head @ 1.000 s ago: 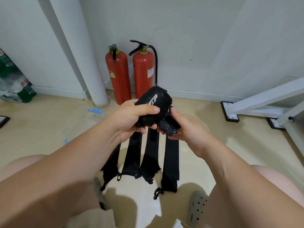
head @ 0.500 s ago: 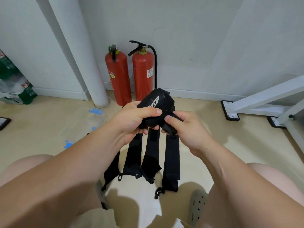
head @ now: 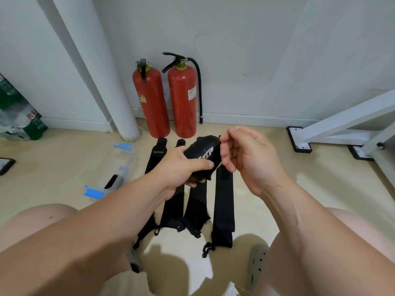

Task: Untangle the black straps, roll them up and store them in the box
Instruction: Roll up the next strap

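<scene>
The left hand grips a rolled black strap with white lettering at the middle of the view. The right hand is just at the roll's 3 o'clock, fingers curled; whether it pinches anything is unclear. Four flat black straps lie side by side on the floor toward 6 o'clock. A clear plastic box with blue latches sits at 9 o'clock, and two red fire extinguishers stand at 12 o'clock.

Even indoor light, soft shadows on floor; wide-angle bending at edges.

bag cut off left, straps partly hidden
</scene>
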